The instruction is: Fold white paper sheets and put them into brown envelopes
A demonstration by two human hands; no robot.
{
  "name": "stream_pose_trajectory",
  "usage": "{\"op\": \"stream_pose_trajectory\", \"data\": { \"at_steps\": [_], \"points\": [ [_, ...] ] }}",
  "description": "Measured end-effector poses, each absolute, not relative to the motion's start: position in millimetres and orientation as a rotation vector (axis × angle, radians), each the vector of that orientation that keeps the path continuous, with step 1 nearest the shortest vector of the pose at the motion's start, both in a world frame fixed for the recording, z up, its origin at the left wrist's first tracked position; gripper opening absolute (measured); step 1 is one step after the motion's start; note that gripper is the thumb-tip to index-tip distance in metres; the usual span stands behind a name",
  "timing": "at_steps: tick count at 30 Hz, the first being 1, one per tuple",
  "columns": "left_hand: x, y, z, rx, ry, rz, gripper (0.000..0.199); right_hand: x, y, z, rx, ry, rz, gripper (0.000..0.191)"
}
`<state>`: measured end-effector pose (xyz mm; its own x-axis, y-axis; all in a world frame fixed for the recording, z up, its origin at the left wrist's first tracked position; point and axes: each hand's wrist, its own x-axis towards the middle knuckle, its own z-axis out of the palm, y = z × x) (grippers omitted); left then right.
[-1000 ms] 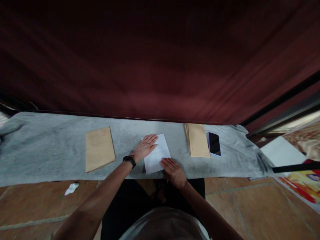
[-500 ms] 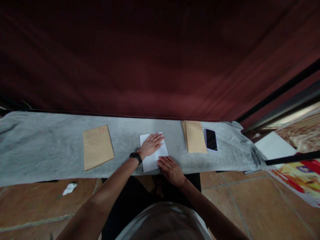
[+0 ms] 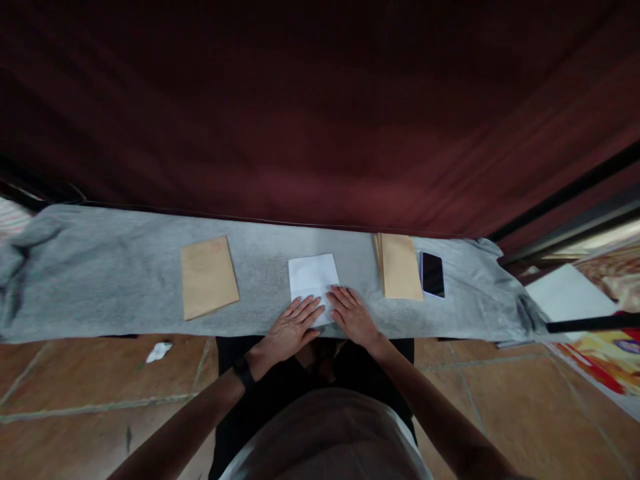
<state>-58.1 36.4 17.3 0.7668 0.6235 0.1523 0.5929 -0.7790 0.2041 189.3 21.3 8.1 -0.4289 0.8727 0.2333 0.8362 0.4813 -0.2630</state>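
A white sheet of paper (image 3: 314, 272), seemingly folded, lies on the grey cloth in front of me. My left hand (image 3: 293, 327) rests flat on its near left part, fingers outstretched and slightly apart. Across from it, my right hand (image 3: 353, 315) lies on the paper's near right edge with its fingers extended. Neither hand grips anything. To the left is a brown envelope (image 3: 210, 280), apparently with another beneath it. On the right, several brown envelopes (image 3: 401, 267) are stacked in a slight fan.
A phone (image 3: 433, 275) lies just right of the envelope stack. The grey cloth (image 3: 125, 273) covers a narrow table, with a dark red curtain (image 3: 310, 133) behind it. A white scrap (image 3: 159, 351) is on the tiled floor; a colourful printed box (image 3: 607, 357) stands at the right.
My left hand has slid toward me from the paper's upper part to its near edge. The right hand stays by the near right edge. The view has shifted slightly.
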Motion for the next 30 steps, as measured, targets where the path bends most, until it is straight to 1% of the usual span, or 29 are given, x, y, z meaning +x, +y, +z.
{"op": "stream_pose_trajectory", "data": {
  "at_steps": [5, 10, 14, 18, 23, 27, 30],
  "points": [
    [-83, 25, 7, 2.800, 1.097, 0.337, 0.058, 193, 11, -2, -1.529, -2.388, 0.072, 0.051],
    [-86, 31, 16, 2.712, 1.128, 0.360, 0.059, 201, 3, -2, -1.524, -2.403, 0.071, 0.053],
    [-56, 60, 24, 2.692, 1.120, 0.379, 0.057, 201, 3, -3, -1.518, -2.386, 0.054, 0.054],
    [-31, 102, 16, 2.694, 1.136, 0.319, 0.056, 201, 4, -5, -1.511, -2.395, 0.035, 0.053],
    [-53, 131, -2, 2.654, 1.296, 0.309, 0.058, 203, 4, -3, -1.508, -2.415, 0.052, 0.054],
    [-90, 113, -4, 2.607, 1.402, 0.362, 0.062, 205, 2, 1, -1.483, -2.446, 0.081, 0.064],
    [-105, 81, 1, 2.663, 1.298, 0.349, 0.065, 207, 2, 3, -1.474, -2.458, 0.090, 0.070]
  ]
}}
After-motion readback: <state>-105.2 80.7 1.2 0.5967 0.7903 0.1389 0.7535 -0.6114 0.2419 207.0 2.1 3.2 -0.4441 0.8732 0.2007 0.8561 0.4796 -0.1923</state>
